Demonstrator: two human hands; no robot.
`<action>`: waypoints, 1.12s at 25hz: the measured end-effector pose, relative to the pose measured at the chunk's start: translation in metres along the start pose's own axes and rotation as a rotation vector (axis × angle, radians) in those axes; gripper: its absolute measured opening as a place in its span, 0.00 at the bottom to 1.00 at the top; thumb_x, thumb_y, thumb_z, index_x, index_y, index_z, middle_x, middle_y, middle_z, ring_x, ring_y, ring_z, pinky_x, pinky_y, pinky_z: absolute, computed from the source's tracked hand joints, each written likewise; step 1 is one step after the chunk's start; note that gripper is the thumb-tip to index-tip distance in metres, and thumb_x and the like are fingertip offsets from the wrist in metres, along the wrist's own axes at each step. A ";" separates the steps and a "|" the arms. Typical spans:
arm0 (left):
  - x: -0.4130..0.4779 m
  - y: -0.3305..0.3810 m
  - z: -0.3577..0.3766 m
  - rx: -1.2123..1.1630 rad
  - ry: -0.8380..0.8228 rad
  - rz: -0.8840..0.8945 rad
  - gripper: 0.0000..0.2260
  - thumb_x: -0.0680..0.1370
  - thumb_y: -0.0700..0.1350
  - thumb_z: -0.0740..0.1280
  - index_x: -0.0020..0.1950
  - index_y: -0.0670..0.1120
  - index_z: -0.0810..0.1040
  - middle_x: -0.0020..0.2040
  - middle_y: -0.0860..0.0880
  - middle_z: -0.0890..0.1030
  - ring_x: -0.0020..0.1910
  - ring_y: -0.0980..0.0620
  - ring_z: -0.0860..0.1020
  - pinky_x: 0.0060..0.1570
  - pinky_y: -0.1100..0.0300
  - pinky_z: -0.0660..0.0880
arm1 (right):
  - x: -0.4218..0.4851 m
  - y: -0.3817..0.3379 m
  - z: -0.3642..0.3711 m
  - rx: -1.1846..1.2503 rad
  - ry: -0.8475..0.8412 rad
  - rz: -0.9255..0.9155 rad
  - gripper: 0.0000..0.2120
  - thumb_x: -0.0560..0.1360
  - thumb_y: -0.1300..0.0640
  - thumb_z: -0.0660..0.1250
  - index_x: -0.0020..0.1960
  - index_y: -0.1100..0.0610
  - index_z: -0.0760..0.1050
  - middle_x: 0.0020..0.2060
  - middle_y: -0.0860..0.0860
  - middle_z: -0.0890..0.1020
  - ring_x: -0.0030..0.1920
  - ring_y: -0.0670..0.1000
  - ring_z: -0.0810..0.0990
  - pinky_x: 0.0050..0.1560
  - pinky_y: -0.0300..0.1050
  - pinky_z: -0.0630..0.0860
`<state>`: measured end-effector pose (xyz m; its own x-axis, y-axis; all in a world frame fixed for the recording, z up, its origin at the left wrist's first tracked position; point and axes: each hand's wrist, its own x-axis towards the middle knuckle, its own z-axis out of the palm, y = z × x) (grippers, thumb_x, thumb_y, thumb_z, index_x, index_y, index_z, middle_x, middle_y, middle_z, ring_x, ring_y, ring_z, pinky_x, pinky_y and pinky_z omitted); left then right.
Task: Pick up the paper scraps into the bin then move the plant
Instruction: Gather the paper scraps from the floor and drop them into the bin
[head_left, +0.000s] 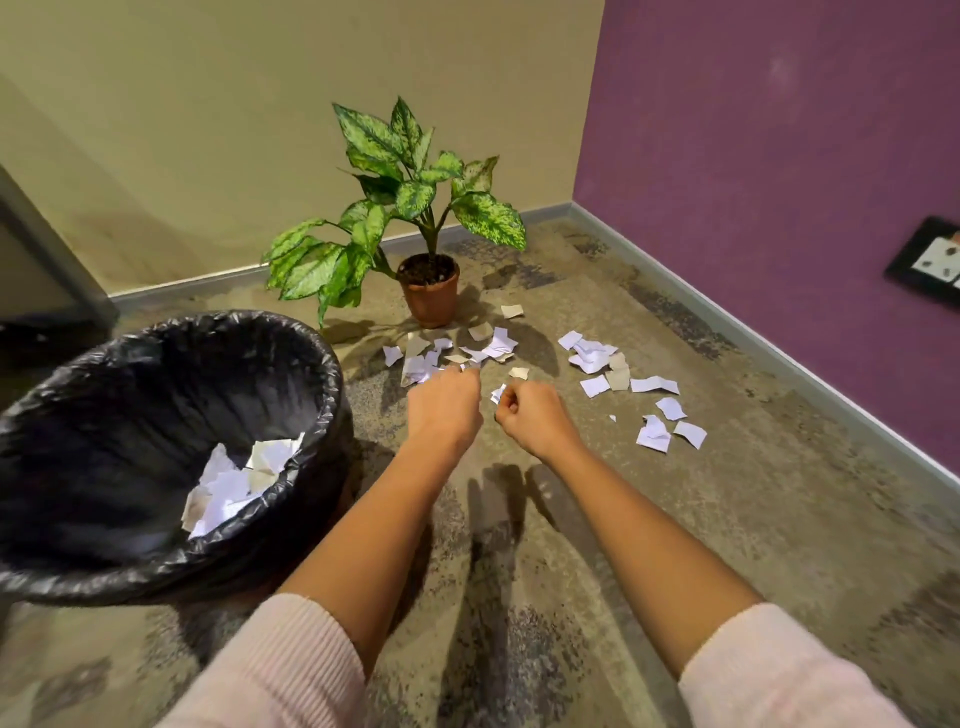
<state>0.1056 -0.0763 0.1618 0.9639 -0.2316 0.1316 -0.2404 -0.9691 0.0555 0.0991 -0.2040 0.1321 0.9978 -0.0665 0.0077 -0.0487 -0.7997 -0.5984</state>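
Note:
White and beige paper scraps lie scattered on the floor in front of a potted plant in a terracotta pot. More scraps lie to the right. A bin with a black liner stands at the left and holds several scraps. My left hand is knuckles-up at the near edge of the pile, with its fingers curled down onto scraps. My right hand is closed in a fist, and a white scrap pokes out of it.
The plant stands near the corner where a beige wall meets a purple wall. A dark wall plate is on the purple wall at the right. A grey door frame is at the far left. The floor is mottled stone.

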 end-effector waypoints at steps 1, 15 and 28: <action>0.002 -0.004 -0.019 0.016 0.026 0.003 0.08 0.77 0.40 0.63 0.55 0.46 0.76 0.53 0.46 0.79 0.51 0.43 0.80 0.36 0.54 0.67 | 0.003 -0.020 -0.010 -0.005 0.024 -0.038 0.04 0.72 0.58 0.63 0.39 0.56 0.73 0.40 0.59 0.82 0.44 0.62 0.79 0.43 0.51 0.77; -0.044 -0.192 -0.148 0.232 0.084 -0.284 0.09 0.76 0.43 0.65 0.54 0.47 0.80 0.52 0.43 0.82 0.51 0.39 0.81 0.47 0.50 0.77 | 0.005 -0.219 -0.019 0.092 -0.117 -0.400 0.06 0.76 0.58 0.66 0.49 0.58 0.82 0.46 0.58 0.84 0.48 0.57 0.80 0.47 0.45 0.75; -0.056 -0.165 -0.144 0.240 0.093 -0.223 0.06 0.74 0.46 0.66 0.49 0.46 0.77 0.47 0.45 0.81 0.45 0.40 0.81 0.36 0.55 0.70 | -0.010 -0.191 -0.039 0.077 -0.104 -0.396 0.02 0.74 0.58 0.68 0.46 0.54 0.80 0.44 0.53 0.83 0.46 0.55 0.80 0.49 0.51 0.79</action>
<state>0.0750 0.1085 0.2874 0.9725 -0.0132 0.2325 0.0199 -0.9900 -0.1397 0.0962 -0.0737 0.2776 0.9383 0.3007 0.1709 0.3393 -0.7043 -0.6235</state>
